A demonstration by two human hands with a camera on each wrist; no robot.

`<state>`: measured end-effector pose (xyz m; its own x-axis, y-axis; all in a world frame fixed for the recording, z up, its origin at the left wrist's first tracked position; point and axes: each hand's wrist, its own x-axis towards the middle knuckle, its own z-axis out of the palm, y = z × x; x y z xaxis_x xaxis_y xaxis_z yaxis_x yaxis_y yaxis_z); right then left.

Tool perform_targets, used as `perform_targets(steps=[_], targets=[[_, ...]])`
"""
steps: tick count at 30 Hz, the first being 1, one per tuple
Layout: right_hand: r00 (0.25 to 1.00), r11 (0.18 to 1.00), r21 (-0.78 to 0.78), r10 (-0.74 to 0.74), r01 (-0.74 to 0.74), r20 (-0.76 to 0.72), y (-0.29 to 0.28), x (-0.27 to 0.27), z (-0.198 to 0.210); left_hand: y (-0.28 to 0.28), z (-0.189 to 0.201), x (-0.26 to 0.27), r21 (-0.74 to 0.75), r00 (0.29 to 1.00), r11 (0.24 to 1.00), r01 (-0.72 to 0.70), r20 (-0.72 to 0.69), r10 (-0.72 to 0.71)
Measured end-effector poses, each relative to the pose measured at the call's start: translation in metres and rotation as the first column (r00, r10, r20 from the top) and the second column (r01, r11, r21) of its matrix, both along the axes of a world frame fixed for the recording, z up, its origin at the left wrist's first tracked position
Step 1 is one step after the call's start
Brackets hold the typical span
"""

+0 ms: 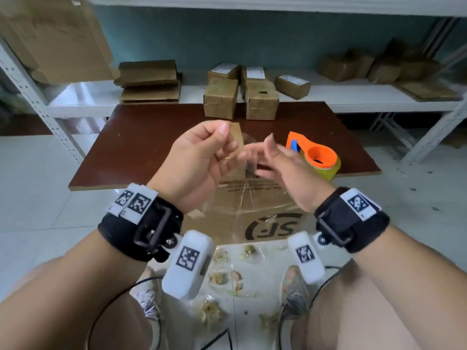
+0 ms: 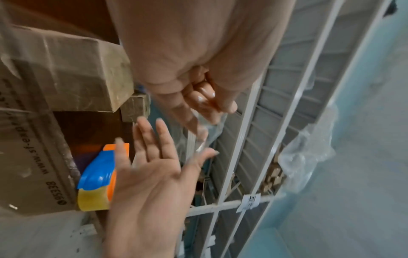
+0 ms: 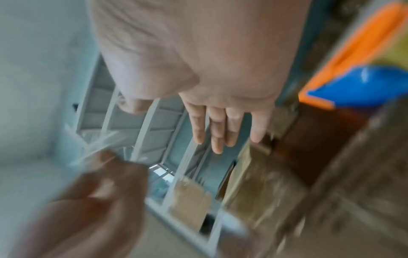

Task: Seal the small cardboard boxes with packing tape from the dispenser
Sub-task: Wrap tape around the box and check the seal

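Observation:
My left hand (image 1: pixel 222 140) is raised over the board and pinches a strip of clear tape (image 1: pixel 249 157) between thumb and fingers. In the left wrist view the tape (image 2: pixel 203 137) hangs from those fingers (image 2: pixel 205 101) towards the thumb of my right hand (image 2: pixel 154 139). My right hand (image 1: pixel 262 152) is beside it, fingers straight and spread, holding nothing. A small cardboard box (image 1: pixel 236 132) stands just behind my hands, mostly hidden. The orange and blue tape dispenser (image 1: pixel 313 155) lies on the brown board (image 1: pixel 151 137), right of my right hand. The right wrist view is blurred.
A large printed carton (image 1: pixel 265 218) sits below my hands, draped with clear film. Two taped small boxes (image 1: pixel 219 99) (image 1: pixel 261 102) stand at the board's far edge. More boxes and flat cardboard (image 1: pixel 149 82) lie on the white shelf (image 1: pixel 353 97). Tape scraps litter the floor (image 1: pixel 222 276).

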<state>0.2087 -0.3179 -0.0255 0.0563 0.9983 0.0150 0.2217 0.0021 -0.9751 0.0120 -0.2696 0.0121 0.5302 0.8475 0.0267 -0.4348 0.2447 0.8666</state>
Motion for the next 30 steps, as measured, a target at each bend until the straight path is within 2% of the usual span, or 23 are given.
perform_targets(steps=[2,4,7,9,12,16,19,25,28,30], targets=[[0.985,0.986,-0.014,0.164,-0.165,-0.058,-0.009,-0.017,-0.006,0.002,0.004,0.000,-0.099,0.997,0.994,0.046,0.068,-0.039],[0.969,0.971,-0.018,0.239,-0.240,-0.056,-0.008,-0.028,-0.015,0.003,0.006,0.002,-0.215,0.983,0.973,0.084,0.176,-0.046],[0.975,0.975,-0.011,0.223,-0.223,-0.020,0.000,-0.039,-0.023,0.008,0.005,0.002,-0.361,0.945,0.922,0.139,0.325,-0.015],[0.979,0.982,0.003,0.190,-0.191,0.068,0.003,-0.041,-0.026,0.011,0.002,0.000,-0.408,0.924,0.896,0.172,0.383,-0.003],[0.980,0.988,-0.002,0.156,-0.157,0.124,0.005,-0.034,-0.025,0.014,0.003,-0.007,-0.417,0.901,0.891,0.180,0.434,0.021],[0.983,0.986,-0.021,0.168,-0.166,0.080,0.004,-0.020,-0.018,0.025,0.011,-0.026,-0.387,0.896,0.914,0.124,0.439,0.065],[0.986,0.986,-0.044,0.164,-0.162,0.044,-0.002,-0.008,-0.008,0.037,0.012,-0.041,-0.342,0.912,0.939,0.043,0.396,0.103],[0.979,0.995,-0.084,0.070,-0.055,0.190,-0.011,0.028,0.005,0.067,0.009,-0.070,-0.305,0.944,0.950,-0.064,0.291,0.157],[0.985,0.996,-0.082,-0.016,0.030,0.171,-0.009,0.040,0.008,0.076,0.006,-0.078,-0.199,0.980,0.971,-0.133,0.119,0.158],[0.987,0.993,-0.053,-0.095,0.102,0.128,-0.005,0.049,0.013,0.080,0.001,-0.078,-0.082,0.977,0.974,-0.209,0.011,0.211]])
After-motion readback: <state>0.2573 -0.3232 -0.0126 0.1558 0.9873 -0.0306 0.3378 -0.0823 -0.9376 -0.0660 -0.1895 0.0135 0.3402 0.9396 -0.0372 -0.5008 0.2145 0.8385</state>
